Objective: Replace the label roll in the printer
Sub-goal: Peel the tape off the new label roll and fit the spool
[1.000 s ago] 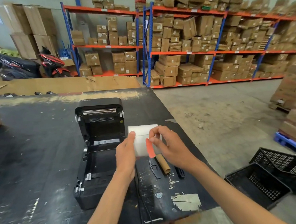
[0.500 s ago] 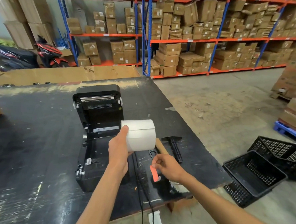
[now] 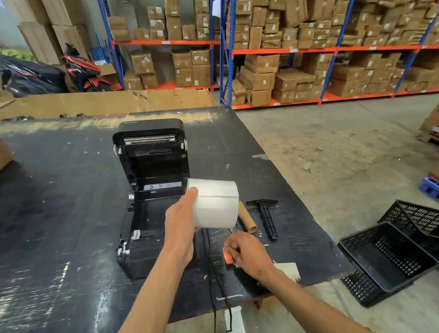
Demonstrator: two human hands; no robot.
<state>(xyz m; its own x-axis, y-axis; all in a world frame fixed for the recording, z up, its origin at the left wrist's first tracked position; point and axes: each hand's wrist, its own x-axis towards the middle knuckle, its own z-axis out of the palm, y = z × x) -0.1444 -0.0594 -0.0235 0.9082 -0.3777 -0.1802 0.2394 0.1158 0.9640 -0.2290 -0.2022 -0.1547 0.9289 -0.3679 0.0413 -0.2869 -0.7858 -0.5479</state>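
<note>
Left hand grips the label roll; right hand lies below it.

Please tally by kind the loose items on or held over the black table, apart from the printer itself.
White label roll, held in the left hand: 1
Empty cardboard core: 1
Black spindle: 1
Orange sticker strip, in the right hand: 1
Total: 4

one printer, one label roll, two baskets
</note>
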